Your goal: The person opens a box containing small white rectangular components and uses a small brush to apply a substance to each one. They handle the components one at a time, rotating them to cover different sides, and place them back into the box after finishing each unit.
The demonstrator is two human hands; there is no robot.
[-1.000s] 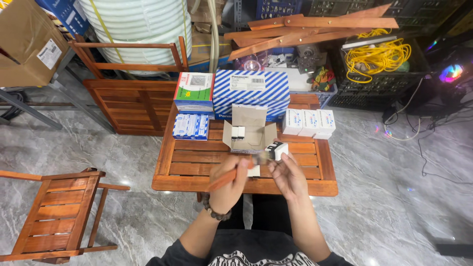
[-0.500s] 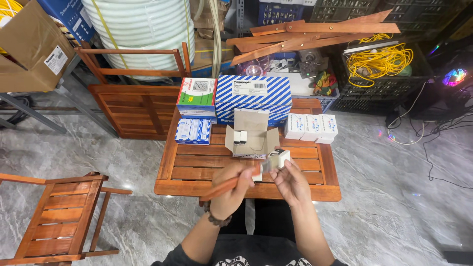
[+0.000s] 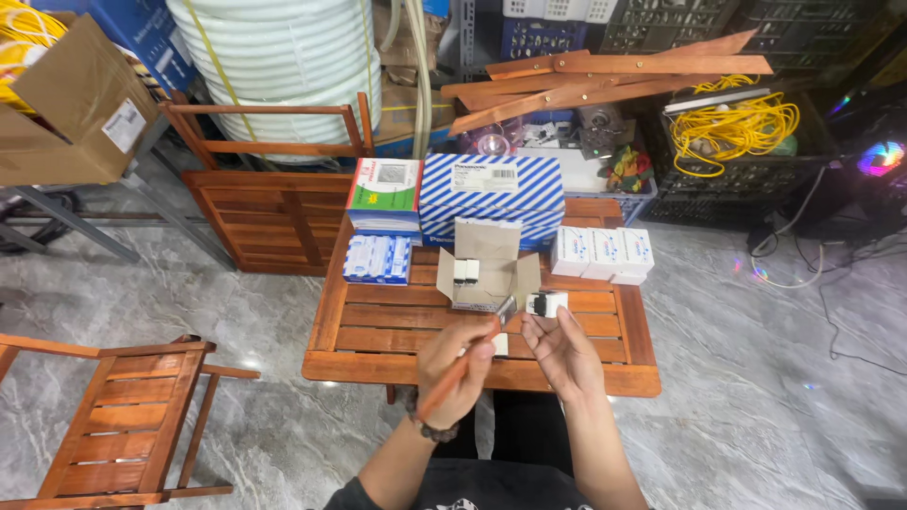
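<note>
Grey marbled floor surrounds a slatted wooden counter. Left of the counter stands a wooden folding chair; behind the counter, a second chair, white coiled hose, dark crates and loose planks.

Bright, even light fills the scene, seemingly from overhead, and colours read clearly. The polished marble floor catches soft pale reflections, strongest at the lower left and lower right of the frame. Shadows are weak: a faint one lies under the wooden table near the centre, and another beneath the folding chair at the lower left. The upper right of the frame falls dim, and there a multicoloured glow flares, throwing small rainbow specks on the floor nearby. Wide-angle distortion bends lines toward the edges. Focus is fairly sharp at the centre; small details on the hands look slightly soft.
</note>
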